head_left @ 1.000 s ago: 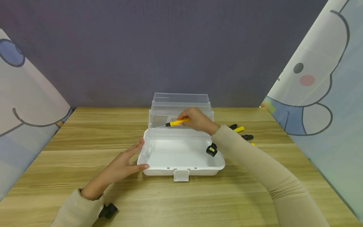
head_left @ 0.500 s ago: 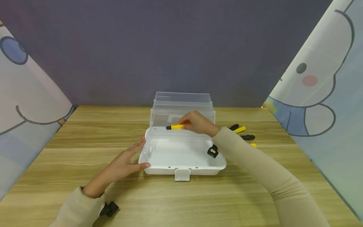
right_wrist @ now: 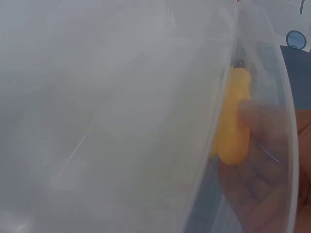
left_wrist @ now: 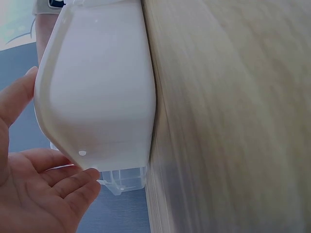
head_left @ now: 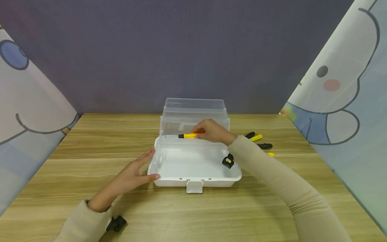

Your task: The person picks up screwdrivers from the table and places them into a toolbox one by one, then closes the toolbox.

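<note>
A white toolbox (head_left: 198, 183) lies open, with clear stepped trays (head_left: 195, 114) raised at its back. My right hand (head_left: 213, 131) pinches a screwdriver (head_left: 188, 135) by its yellow handle, holding it level along the lowest clear tray, the metal shaft pointing left. Through clear plastic in the right wrist view, the fingers appear on the yellow handle (right_wrist: 234, 126). My left hand (head_left: 130, 176) rests against the box's left end, thumb on the front corner and straight fingers at the side. The left wrist view shows those fingertips right at the white rim (left_wrist: 46, 124).
To the right of the toolbox lie several tools with black and yellow handles, among them a black one (head_left: 265, 146) and a yellow one (head_left: 256, 137), partly behind the right sleeve (head_left: 272, 174). A latch (head_left: 194, 187) hangs at the box front. Dark wall panel behind.
The right hand has lowered the screwdriver a little toward the lowest tray, and its shaft has turned from slightly tilted to level. The left hand has stayed at the box's left end.
</note>
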Demonstrator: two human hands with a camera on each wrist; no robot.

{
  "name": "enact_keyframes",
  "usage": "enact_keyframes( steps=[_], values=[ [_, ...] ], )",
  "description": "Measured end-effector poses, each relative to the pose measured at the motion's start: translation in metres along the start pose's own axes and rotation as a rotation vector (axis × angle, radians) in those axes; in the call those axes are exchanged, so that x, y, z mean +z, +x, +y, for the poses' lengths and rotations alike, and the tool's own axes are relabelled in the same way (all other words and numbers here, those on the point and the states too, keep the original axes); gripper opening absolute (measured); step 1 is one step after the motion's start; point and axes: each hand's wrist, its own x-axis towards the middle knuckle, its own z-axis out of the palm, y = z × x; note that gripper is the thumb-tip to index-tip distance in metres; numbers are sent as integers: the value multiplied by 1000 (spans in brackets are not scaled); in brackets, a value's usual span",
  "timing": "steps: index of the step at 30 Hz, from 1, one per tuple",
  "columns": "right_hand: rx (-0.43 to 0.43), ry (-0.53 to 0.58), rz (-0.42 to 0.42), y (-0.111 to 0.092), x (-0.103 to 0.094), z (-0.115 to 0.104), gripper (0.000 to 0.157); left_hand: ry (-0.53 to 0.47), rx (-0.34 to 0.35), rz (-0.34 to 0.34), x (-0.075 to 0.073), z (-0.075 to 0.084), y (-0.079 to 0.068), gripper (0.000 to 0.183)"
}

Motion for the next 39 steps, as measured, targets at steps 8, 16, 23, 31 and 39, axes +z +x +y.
enact_keyframes(
  steps=[8, 16, 23, 31, 39],
  values=[
    [14, -2, 5, -7, 0, 8, 18, -12, -10, -4, 2, -1, -1, 89],
    [45, 41, 57, -15, -2, 15, 17, -4, -11, 0, 1, -1, -1, 89],
    [84, 91, 75, -21, -7, 11, 18, 0, 2, 6, 1, -1, -2, 89],
    [117, 47, 70, -33, -7, 3, 19, -7, -1, 0, 2, -2, -3, 89],
    [96, -10, 78, -44, -15, 1, 22, 4, -8, 6, 1, 1, -2, 89]
  ],
)
